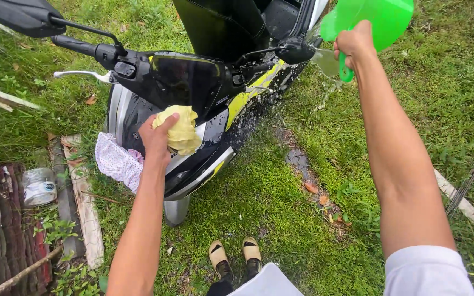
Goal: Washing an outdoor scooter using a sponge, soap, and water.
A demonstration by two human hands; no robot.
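A black, white and yellow scooter (193, 87) stands on grass, its front toward me. My left hand (157, 137) grips a yellow cloth (181, 129) pressed against the scooter's front panel. My right hand (353, 45) holds a green plastic jug (377, 19) by its handle, raised and tilted over the right handlebar. Water (327, 71) pours from the jug onto the scooter's side and the grass.
A white dotted cloth (117, 161) hangs at the scooter's left side. A clear plastic jar (39, 186) lies on the left by wooden planks (83, 208) and stacked tiles (1, 230). My sandalled feet (236, 257) stand on the grass. Wire runs at the right edge.
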